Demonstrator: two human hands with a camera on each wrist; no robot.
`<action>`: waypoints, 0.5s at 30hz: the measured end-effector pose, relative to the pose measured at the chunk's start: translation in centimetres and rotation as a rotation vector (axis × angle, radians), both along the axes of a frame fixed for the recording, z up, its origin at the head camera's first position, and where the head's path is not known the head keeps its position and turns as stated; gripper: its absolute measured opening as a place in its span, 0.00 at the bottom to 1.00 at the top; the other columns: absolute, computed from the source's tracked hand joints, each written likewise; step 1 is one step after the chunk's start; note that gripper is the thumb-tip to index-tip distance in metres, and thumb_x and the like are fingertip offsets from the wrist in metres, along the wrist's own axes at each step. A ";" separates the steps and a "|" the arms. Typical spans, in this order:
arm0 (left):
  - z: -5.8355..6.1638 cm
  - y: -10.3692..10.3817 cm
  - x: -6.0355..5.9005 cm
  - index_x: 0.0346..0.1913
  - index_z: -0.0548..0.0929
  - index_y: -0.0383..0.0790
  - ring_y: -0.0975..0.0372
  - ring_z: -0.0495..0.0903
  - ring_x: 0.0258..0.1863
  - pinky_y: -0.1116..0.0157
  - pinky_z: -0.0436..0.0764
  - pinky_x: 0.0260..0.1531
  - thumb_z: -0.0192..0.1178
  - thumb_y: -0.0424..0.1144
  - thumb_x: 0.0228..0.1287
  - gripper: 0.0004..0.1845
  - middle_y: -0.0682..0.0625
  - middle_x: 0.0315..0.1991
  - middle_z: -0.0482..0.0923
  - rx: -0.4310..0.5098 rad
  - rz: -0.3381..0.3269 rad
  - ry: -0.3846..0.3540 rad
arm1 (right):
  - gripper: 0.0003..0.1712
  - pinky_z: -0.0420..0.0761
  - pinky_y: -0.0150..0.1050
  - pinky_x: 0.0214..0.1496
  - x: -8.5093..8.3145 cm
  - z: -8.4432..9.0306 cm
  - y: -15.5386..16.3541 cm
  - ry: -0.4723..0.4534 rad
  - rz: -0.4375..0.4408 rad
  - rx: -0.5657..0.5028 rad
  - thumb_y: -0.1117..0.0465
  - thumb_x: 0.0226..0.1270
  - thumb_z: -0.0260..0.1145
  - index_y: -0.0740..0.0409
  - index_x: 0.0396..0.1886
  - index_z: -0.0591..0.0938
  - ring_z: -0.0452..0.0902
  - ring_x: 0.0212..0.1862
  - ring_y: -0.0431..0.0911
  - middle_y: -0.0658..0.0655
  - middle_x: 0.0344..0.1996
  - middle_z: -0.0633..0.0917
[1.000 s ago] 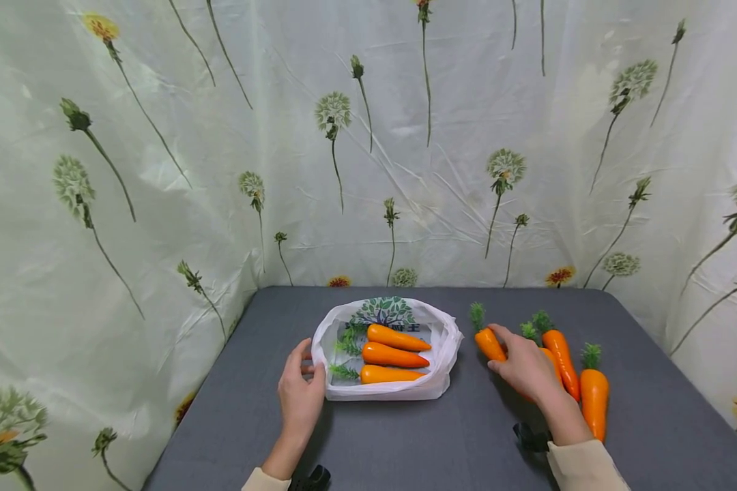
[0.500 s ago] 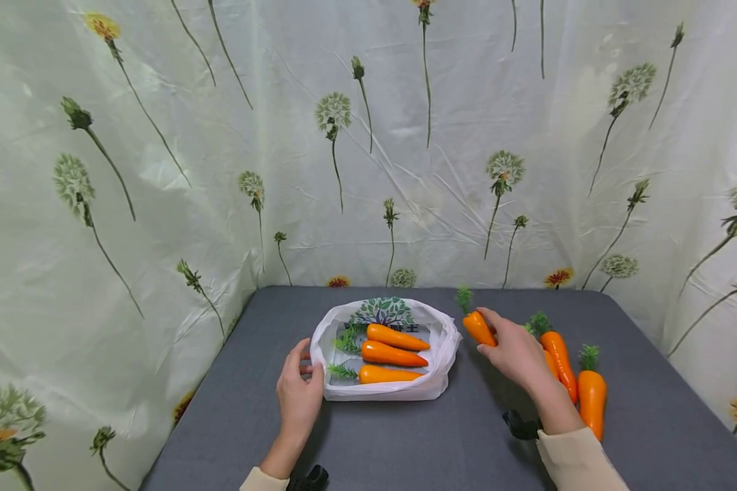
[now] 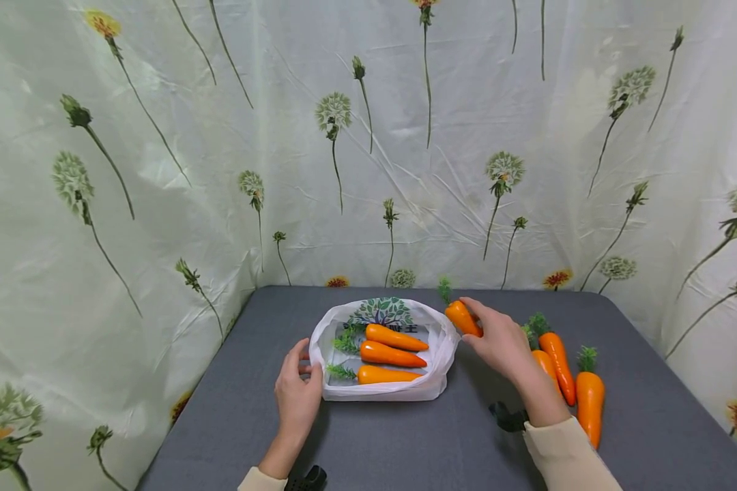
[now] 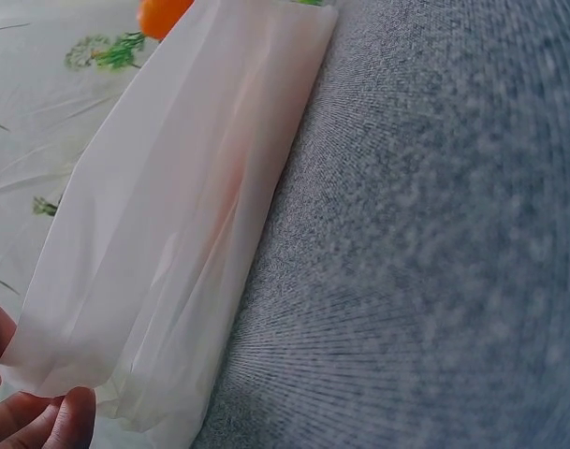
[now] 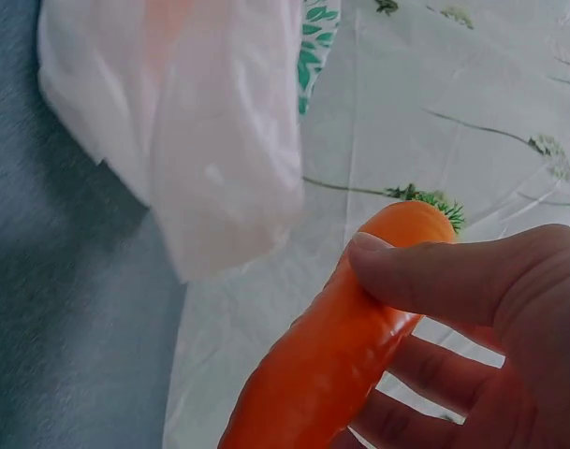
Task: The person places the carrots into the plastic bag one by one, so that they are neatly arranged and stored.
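While the left hand (image 3: 297, 392) pinches the bag (image 3: 383, 393) at nine o'clock, the right hand (image 3: 497, 341) curls its fingers round a carrot (image 3: 463, 318) just outside the bag's two o'clock edge, leafy end toward eleven.

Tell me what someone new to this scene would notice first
Probably the three orange carrots lying in the open white plastic bag mid-table, its left rim held by the left hand. Next, the raised carrot that the right hand grips beside the bag's right side, and three more carrots lying on the table's right. Behind it all spreads a pale curtain printed with dandelions.
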State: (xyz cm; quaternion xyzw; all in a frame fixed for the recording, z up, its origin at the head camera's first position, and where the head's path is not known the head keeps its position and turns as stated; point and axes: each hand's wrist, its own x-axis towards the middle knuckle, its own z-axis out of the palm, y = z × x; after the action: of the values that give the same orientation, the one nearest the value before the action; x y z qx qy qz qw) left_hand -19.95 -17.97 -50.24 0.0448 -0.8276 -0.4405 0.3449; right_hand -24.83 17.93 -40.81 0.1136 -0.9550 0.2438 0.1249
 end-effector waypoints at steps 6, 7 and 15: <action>-0.1 -0.1 -0.1 0.62 0.79 0.39 0.62 0.79 0.33 0.65 0.80 0.28 0.67 0.28 0.60 0.26 0.47 0.44 0.81 -0.006 0.003 0.021 | 0.42 0.80 0.51 0.38 -0.2 0.7 -1.6 0.000 0.017 -0.017 0.61 0.59 0.77 0.45 0.73 0.71 0.82 0.44 0.54 0.58 0.54 0.84; -0.1 -0.1 -0.1 0.62 0.79 0.39 0.62 0.79 0.32 0.65 0.80 0.28 0.67 0.28 0.59 0.26 0.47 0.44 0.81 -0.008 0.004 0.022 | 0.42 0.80 0.52 0.39 -0.2 0.8 -1.9 -0.002 0.022 -0.021 0.61 0.60 0.77 0.44 0.73 0.71 0.82 0.45 0.54 0.58 0.55 0.84; 0.1 0.0 0.0 0.63 0.79 0.39 0.62 0.79 0.32 0.65 0.80 0.28 0.67 0.28 0.60 0.26 0.47 0.44 0.81 0.006 -0.009 0.020 | 0.44 0.81 0.51 0.40 -0.3 1.7 -3.9 -0.013 0.067 -0.055 0.61 0.59 0.77 0.44 0.74 0.70 0.82 0.47 0.52 0.57 0.54 0.84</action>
State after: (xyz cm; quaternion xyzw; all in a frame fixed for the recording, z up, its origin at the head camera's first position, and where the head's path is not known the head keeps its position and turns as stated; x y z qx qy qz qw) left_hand -19.93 -17.98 -50.18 0.0378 -0.8230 -0.4449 0.3512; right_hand -25.10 14.03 -39.06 0.1405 -0.9444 0.2745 0.1137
